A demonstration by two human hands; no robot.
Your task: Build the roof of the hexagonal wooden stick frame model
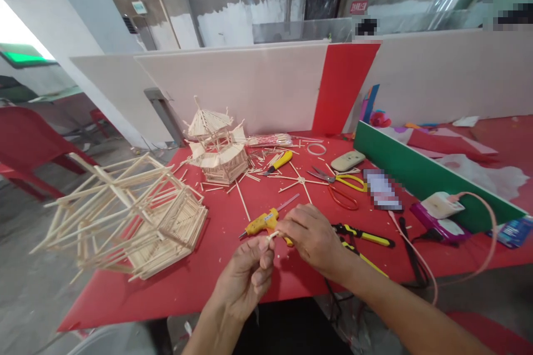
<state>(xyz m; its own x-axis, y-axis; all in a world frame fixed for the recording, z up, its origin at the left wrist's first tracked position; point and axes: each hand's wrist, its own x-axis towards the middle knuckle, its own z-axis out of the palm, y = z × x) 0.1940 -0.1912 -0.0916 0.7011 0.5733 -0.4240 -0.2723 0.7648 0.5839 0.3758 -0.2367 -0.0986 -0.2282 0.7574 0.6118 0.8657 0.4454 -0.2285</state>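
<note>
My left hand [249, 274] is closed in a pinch over the front edge of the red table [208, 283]. My right hand [310, 236] is closed too, fingertips meeting the left hand's. Between them is a short pale stick piece [272, 236]; both hands grip it. Just behind the fingers lies a yellow glue gun [260, 223], nozzle pointing left. A large skeleton of wooden sticks [125, 216] lies on its side at the table's left end. A smaller stick pagoda [216, 147] stands further back.
Loose sticks, a yellow utility knife [280, 162], yellow-handled scissors [341, 180], pliers [364, 236], a white tape ring [316, 149] and a remote-like device [347, 161] lie on the table. A green divider [416, 175] bounds the right. Red chairs [29, 147] stand left. White partition boards behind.
</note>
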